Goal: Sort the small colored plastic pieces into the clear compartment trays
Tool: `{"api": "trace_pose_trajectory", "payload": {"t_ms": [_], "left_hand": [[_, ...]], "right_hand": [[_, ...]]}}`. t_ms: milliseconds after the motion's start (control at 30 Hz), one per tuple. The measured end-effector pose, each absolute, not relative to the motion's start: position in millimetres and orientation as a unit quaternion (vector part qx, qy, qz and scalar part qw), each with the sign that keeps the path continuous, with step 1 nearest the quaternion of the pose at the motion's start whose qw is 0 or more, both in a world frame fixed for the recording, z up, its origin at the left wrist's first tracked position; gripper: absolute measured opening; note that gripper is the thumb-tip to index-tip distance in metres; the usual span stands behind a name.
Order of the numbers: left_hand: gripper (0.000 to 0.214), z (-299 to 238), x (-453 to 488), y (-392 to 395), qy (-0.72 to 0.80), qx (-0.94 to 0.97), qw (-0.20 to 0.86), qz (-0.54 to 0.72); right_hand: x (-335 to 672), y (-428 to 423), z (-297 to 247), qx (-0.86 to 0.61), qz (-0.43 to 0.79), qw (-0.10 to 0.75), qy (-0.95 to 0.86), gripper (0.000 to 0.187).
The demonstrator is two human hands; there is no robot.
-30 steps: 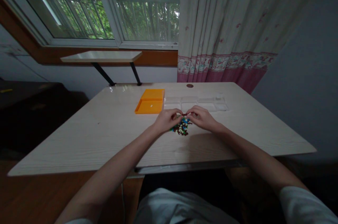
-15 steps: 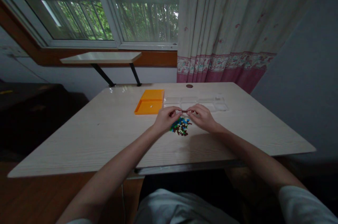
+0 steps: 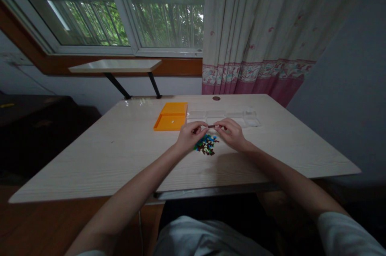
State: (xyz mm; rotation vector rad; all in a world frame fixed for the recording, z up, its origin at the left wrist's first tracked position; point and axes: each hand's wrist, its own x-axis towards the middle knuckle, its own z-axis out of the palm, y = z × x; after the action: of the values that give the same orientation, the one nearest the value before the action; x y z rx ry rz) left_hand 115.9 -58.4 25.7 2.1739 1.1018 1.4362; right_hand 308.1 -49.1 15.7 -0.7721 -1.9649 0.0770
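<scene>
A small dark brown building brick piece [image 3: 211, 126] spans the gap between my two hands, above the table. My left hand [image 3: 190, 133] pinches its left end between thumb and fingers. At the other end, the fingertips of my right hand [image 3: 231, 132] are closed on the same piece. Another dark bit shows under my left fingers, too small to make out. Just below the hands lies a loose pile of tiny bricks [image 3: 206, 146] in blue, green, brown and cream, partly covered by my left hand.
An open orange box [image 3: 171, 121] with a small white piece in it lies behind my left hand. Clear plastic compartment trays [image 3: 216, 113] sit behind both hands. A raised shelf [image 3: 117, 64] stands at the table's [image 3: 120, 147] back left. A round dark disc [image 3: 216, 98] is near the back edge.
Both hands stay almost in place, still holding the brown piece between them. The right fingers have shifted very slightly. The pile and boxes have not moved.
</scene>
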Motion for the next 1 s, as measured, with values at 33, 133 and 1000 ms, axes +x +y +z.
{"api": "trace_pose_trajectory", "payload": {"t_ms": [33, 133, 1000], "left_hand": [[0.022, 25.8, 116.0, -58.6, 0.385, 0.758, 0.156, 0.502], [0.02, 26.5, 116.1, -59.6, 0.386, 0.755, 0.159, 0.505], [0.022, 11.1, 87.6, -19.9, 0.647, 0.694, -0.007, 0.316]], "right_hand": [[308.0, -49.2, 15.9, -0.318, 0.031, 0.492, -0.81, 0.018], [307.7, -49.8, 17.1, -0.312, 0.023, 0.495, -0.811, 0.016], [312.7, -42.8, 11.7, -0.327, 0.121, 0.25, -0.903, 0.014]]}}
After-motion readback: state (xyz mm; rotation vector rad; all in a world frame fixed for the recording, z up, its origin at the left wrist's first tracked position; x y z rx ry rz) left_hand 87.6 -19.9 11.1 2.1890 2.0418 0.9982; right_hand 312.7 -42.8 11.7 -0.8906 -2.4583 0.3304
